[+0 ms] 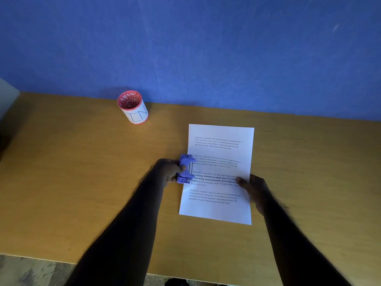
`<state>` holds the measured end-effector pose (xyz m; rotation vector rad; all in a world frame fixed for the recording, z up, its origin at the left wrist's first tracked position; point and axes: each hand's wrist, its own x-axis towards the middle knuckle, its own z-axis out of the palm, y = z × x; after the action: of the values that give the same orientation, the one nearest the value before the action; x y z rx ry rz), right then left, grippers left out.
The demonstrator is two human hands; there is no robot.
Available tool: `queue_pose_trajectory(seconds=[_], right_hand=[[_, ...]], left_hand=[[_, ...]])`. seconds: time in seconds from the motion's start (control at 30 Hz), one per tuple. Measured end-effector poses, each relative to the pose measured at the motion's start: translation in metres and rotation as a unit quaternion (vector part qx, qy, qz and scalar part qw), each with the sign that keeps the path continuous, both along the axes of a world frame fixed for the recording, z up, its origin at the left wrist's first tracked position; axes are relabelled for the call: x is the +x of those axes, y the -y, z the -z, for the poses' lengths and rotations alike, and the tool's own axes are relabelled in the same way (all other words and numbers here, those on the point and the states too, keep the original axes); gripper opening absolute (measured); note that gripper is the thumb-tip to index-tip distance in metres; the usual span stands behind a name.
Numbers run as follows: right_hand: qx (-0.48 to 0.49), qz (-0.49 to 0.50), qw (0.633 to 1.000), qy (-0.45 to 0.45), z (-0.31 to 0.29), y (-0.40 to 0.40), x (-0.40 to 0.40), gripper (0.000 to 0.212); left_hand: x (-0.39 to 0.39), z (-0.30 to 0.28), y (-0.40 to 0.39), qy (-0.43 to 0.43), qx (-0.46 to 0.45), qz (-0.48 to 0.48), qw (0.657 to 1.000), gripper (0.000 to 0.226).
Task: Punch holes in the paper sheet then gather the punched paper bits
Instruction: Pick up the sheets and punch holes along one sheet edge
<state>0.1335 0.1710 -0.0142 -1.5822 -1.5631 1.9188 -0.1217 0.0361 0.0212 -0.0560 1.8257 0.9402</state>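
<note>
A blue wall (206, 48) fills the upper half of the frame, and below it runs a tan wooden worktop (82, 182). A printed paper sheet (218, 162) lies flat on the worktop right of centre, its long side running up the frame. At the sheet's left edge sits a blue hole punch (186, 169), its mouth over the margin; the left hand (168, 171) holds it, fingers curled round its body. The right hand (252, 187) pinches the sheet's right edge — thumb on top of the print, the other fingers blurred. In the upper left, well apart, stands a red-rimmed pen cup (133, 107) with a white label.
</note>
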Motion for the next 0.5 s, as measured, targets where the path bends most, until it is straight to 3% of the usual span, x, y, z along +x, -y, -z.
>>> queue_pose_trajectory(seconds=[0.13,0.33,0.5], right_hand=[[0.005,-0.003,1.0,0.001,0.0,0.0,0.001,0.017],[0.015,-0.013,1.0,-0.001,0.003,0.0,0.003,0.012],[0.017,-0.01,1.0,0.004,0.005,-0.002,0.002,0.005]], left_hand=[[0.004,0.009,0.001,-0.032,-0.002,-0.023,0.999,0.008],[0.009,0.012,0.001,-0.057,0.008,-0.046,0.997,0.007],[0.023,0.006,0.008,-0.133,0.068,-0.028,0.988,0.03]])
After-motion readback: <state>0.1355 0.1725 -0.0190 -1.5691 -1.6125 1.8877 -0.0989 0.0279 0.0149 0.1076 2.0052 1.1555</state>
